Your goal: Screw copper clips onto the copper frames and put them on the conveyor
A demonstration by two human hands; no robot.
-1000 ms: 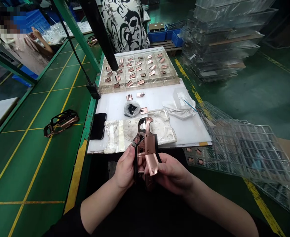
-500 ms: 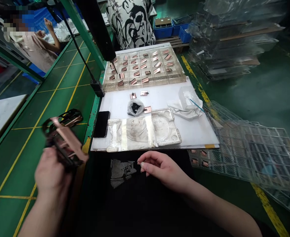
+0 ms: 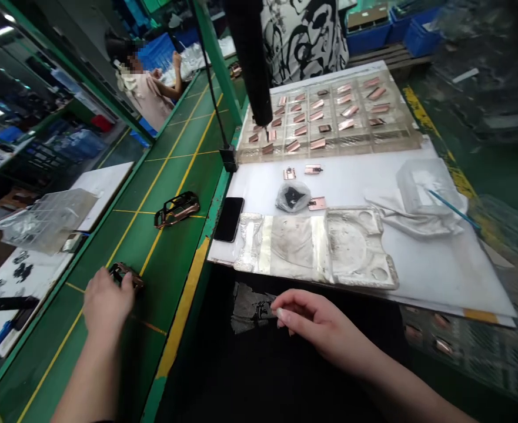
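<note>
The rose-gold frame (image 3: 126, 274) is gripped on the green conveyor belt (image 3: 170, 176) by the left hand (image 3: 106, 302); the right hand (image 3: 316, 320), loosely curled and empty, is to be supplied with another part.

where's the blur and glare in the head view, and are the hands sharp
Head view: the right edge with the stacked clear trays is smeared by motion blur; glare whitens the silvery fixture; the left hand on the copper frame and the right hand are fairly sharp; straight belt lines bow from wide-angle distortion.

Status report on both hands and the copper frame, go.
Left hand down on copper frame, on the green belt. Right hand fingertips at grey scrap, grip unclear. Second frame further up the belt, apart.
</note>
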